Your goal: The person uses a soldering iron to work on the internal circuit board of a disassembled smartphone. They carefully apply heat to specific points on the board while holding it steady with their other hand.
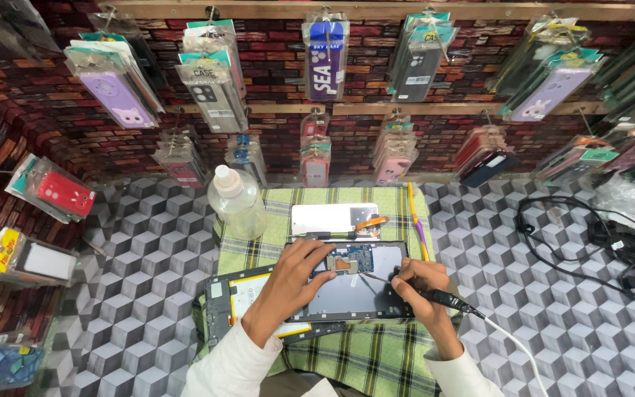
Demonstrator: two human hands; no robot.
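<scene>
We have the opened phone (354, 283) flat on the green plaid cloth (361, 353), mid-desk. Left hand (288, 283) presses it, fingers spread; right hand (424, 290) fingers pinch a corded soldering iron (435, 295), tip near the blue board (350, 259). Risks: slip scorches glossy panel; plastic bottle (237, 202) nearby tips.

opened phone (361, 283) partly hidden under hands, hanging cases (630, 81) cut off at edges

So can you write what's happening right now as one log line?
left hand: pressing on opened phone | right hand: holding corded tool, tip at blue board | under: green checked cloth
</scene>
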